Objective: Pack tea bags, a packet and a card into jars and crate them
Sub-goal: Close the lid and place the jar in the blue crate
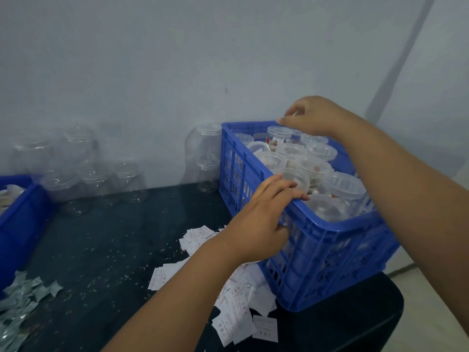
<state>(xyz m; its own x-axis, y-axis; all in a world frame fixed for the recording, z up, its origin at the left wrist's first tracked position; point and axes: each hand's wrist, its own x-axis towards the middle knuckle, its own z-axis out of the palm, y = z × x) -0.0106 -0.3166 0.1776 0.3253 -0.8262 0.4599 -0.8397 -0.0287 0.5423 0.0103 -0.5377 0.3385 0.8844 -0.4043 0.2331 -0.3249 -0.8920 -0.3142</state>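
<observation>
Far left, a second crate, blue, was cut off by the frame edge, with pale material showing inside that was too blurred to name. Below it, at the near left corner of the dark table, lay a loose heap of grey-silver packets. Empty jars, clear and uncapped, stood grouped against the wall, some stacked on others; two more were stacked just beside the main crate's left wall. Small pale specks were scattered over the tabletop. Centre, a spill of white cards ran from beside the crate down towards the near edge, partly under the left forearm. The left hand gripped the blue crate at its near left rim, fingers curled over the top edge and thumb pressed against the outer wall. The crate sat at the table's right end, packed with capped jars holding pale contents, some lying tilted. The right hand was at the crate's far rim, fingers curled and one fingertip touching the edge; whether it pinched the rim or a jar could not be told.
</observation>
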